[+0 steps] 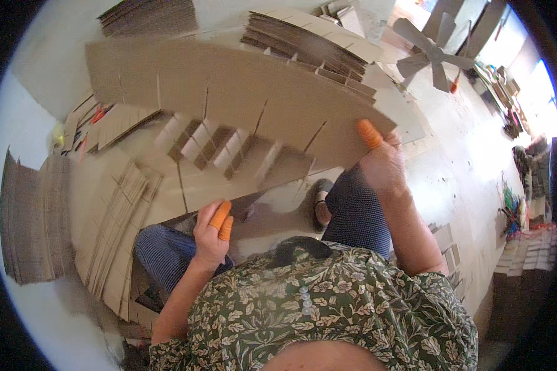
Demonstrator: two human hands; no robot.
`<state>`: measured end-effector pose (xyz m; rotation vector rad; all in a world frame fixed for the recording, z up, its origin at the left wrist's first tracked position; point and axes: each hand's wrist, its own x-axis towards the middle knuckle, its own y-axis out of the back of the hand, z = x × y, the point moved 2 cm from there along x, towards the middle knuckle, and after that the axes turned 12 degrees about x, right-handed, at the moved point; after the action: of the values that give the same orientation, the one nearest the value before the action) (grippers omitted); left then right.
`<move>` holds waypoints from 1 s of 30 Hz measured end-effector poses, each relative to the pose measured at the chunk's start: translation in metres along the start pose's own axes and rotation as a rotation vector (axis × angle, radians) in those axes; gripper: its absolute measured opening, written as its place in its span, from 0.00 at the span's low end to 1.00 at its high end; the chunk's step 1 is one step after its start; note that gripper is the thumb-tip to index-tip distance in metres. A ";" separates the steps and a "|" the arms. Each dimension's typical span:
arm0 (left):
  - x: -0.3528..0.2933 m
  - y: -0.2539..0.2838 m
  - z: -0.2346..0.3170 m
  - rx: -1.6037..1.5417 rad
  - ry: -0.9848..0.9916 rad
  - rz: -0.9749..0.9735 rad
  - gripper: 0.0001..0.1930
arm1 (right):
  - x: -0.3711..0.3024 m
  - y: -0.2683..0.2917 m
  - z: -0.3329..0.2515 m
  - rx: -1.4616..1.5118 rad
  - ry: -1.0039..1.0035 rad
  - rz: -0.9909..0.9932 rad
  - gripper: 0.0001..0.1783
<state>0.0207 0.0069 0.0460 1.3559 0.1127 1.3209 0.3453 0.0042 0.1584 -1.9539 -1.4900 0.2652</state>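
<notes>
My right hand (pixel 382 162) grips the right end of a long brown cardboard strip (pixel 229 86), with an orange finger cot on its thumb. Dark slots run in from the strip's near edge. Below that edge, shorter cardboard pieces (pixel 213 145) stand side by side in a row; whether they are joined to the strip I cannot tell. My left hand (pixel 211 234), with two orange-covered fingers, is closed above my left knee, by the near edge of a pale cardboard sheet (pixel 198 185). What its fingers hold, if anything, is hidden.
Slotted cardboard strips (pixel 114 229) lie at the left, beside a tall cardboard stack (pixel 37 216). More stacks stand at the far side (pixel 309 40) and far left (pixel 145 17). A fan (pixel 435 54) is at the far right. Cardboard bundles (pixel 526 253) line the right side.
</notes>
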 end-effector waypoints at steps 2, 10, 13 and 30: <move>-0.005 -0.010 -0.005 -0.131 0.095 -0.015 0.14 | 0.001 0.014 -0.006 0.033 0.114 0.033 0.13; -0.018 -0.036 -0.019 -0.269 0.286 -0.281 0.11 | -0.006 0.057 0.013 -0.623 0.114 0.098 0.10; -0.022 -0.044 -0.024 -0.295 0.304 -0.330 0.11 | -0.005 0.064 0.019 -0.515 0.103 0.057 0.11; -0.019 -0.055 -0.023 -0.172 0.230 -0.416 0.09 | 0.009 0.067 0.017 -0.735 0.091 0.101 0.10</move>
<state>0.0308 0.0246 -0.0132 0.9668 0.4071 1.0991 0.3920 0.0102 0.1064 -2.5628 -1.5605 -0.3844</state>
